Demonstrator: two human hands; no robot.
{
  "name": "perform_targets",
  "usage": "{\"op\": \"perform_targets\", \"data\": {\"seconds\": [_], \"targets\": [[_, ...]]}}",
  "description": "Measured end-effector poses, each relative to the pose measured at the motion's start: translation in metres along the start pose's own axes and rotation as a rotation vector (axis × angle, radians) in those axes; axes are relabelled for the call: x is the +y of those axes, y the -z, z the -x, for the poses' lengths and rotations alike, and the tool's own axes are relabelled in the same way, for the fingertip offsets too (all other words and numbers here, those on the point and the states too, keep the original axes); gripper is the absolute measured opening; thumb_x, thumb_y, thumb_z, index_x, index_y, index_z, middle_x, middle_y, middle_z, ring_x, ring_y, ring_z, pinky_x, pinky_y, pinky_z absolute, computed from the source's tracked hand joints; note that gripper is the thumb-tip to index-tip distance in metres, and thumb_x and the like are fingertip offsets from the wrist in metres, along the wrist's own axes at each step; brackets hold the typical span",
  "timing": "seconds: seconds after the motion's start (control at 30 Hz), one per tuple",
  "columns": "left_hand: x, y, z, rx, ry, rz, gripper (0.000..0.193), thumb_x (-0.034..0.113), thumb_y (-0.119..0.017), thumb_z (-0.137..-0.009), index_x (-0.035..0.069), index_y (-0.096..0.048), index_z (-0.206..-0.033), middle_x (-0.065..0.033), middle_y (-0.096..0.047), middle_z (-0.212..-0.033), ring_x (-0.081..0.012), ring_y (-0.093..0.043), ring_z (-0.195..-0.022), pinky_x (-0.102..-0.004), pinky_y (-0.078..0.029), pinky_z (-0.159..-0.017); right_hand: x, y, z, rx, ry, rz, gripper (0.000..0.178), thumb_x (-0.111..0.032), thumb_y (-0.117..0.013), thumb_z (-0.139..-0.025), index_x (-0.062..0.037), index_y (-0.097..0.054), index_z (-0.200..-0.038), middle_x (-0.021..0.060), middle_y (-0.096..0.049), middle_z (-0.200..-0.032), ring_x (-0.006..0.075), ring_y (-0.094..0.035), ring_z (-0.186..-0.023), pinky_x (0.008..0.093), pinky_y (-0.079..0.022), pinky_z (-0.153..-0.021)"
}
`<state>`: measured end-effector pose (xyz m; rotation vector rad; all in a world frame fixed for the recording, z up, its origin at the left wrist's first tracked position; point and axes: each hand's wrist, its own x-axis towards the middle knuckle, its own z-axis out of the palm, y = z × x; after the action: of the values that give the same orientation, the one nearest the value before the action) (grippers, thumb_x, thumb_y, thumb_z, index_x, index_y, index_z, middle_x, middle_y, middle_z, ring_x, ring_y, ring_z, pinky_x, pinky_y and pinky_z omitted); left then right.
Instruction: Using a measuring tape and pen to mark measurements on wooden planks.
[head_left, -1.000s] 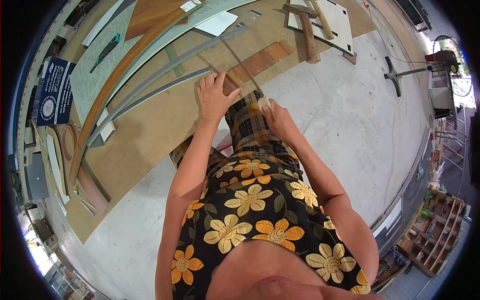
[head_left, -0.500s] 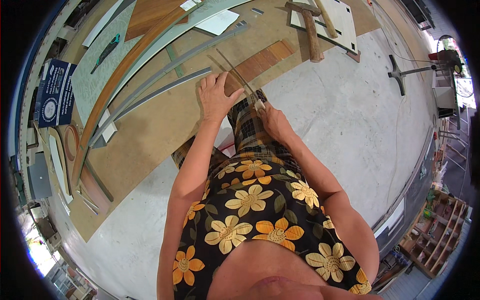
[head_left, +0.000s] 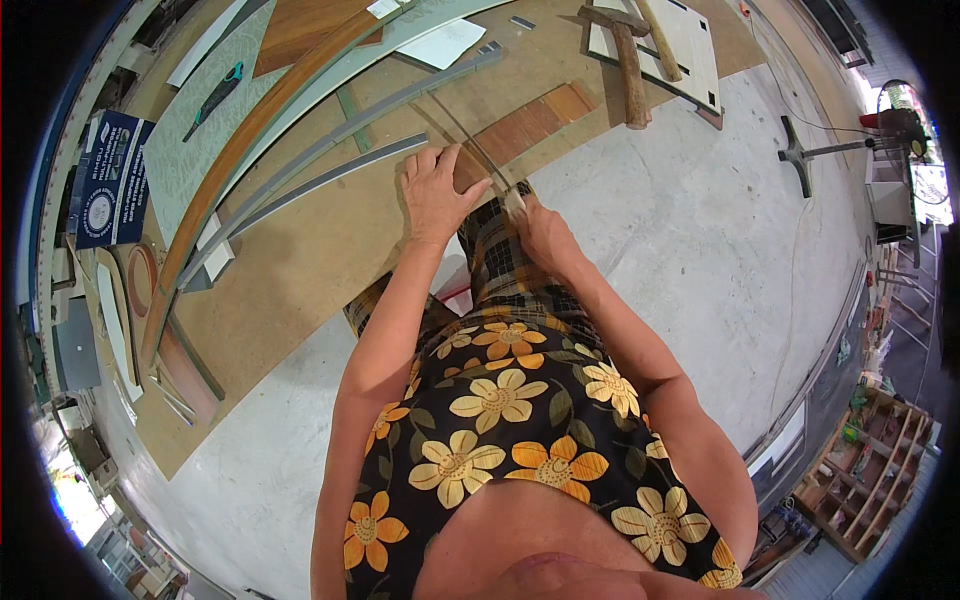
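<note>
My right hand (head_left: pixel 543 235) is closed round the pale grip of a long, narrow metal blade (head_left: pixel 480 155), which looks like a thin saw blade. The blade points away to the upper left, across a reddish-brown wooden strip (head_left: pixel 535 122) with several lines across it. My left hand (head_left: pixel 432 190) rests just left of the blade, its fingers spread, the thumb reaching toward the blade. It presses on the near end of the strip, partly hidden beneath it. A grey edged strip (head_left: pixel 330 180) ends beside the left fingertips.
The brown worktop (head_left: pixel 290 285) carries a long curved wooden strip (head_left: pixel 215 190), a teal-handled cutter (head_left: pixel 215 98) and a blue box (head_left: pixel 110 175). At the far right lie a hammer (head_left: pixel 628 65) and a pale panel (head_left: pixel 690 50). Beyond the right edge stands a fan (head_left: pixel 895 130).
The blade has shifted slightly and lies lower over the wooden strip, with my right hand almost in place. My left hand stays on the strip. The view has moved a little.
</note>
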<state>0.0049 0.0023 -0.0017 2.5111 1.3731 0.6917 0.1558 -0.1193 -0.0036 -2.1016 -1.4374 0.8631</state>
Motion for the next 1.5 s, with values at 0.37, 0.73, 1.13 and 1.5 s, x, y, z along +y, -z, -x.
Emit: {"op": "perform_targets", "data": {"seconds": [0.37, 0.73, 1.13, 1.5], "targets": [[-0.002, 0.000, 0.002, -0.001, 0.009, 0.013, 0.068, 0.050, -0.080, -0.073, 0.009, -0.063, -0.125, -0.0083, -0.054, -0.113, -0.0298, -0.049, -0.110, -0.0443, -0.039, -0.096, -0.004, 0.007, 0.028, 0.018, 0.019, -0.041, 0.033, -0.019, -0.048, -0.097, 0.0001, -0.053, -0.123, 0.0305, -0.067, -0.090, 0.0517, -0.063, -0.086, 0.0581, -0.051, -0.075], [0.002, -0.002, 0.000, -0.014, 0.010, 0.033, 0.068, 0.047, -0.082, -0.072, 0.010, -0.063, -0.125, -0.0067, -0.054, -0.114, -0.0284, -0.049, -0.110, -0.0442, -0.040, -0.095, -0.009, 0.000, -0.017, -0.007, 0.002, 0.069, 0.022, -0.016, -0.048, -0.095, 0.0010, -0.052, -0.110, 0.0321, -0.066, -0.089, 0.0510, -0.063, -0.086, 0.0581, -0.050, -0.077], [0.003, 0.005, -0.001, -0.007, 0.020, 0.035, 0.066, 0.046, -0.082, -0.072, 0.010, -0.064, -0.124, -0.0073, -0.054, -0.113, -0.0289, -0.049, -0.110, -0.0439, -0.040, -0.096, 0.005, 0.011, 0.025, -0.055, -0.012, 0.061, 0.024, -0.018, -0.045, -0.099, 0.0025, -0.046, -0.111, 0.0358, -0.063, -0.086, 0.0541, -0.061, -0.084, 0.0593, -0.047, -0.072], [0.001, 0.001, 0.000, 0.027, 0.023, 0.035, 0.066, 0.045, -0.083, -0.070, 0.010, -0.065, -0.123, -0.0076, -0.055, -0.112, -0.0290, -0.050, -0.107, -0.0440, -0.040, -0.095, 0.013, 0.010, 0.045, -0.071, -0.138, 0.110, 0.021, -0.015, -0.050, -0.094, 0.0006, -0.051, -0.109, 0.0318, -0.066, -0.085, 0.0498, -0.065, -0.083, 0.0559, -0.052, -0.073]]}}
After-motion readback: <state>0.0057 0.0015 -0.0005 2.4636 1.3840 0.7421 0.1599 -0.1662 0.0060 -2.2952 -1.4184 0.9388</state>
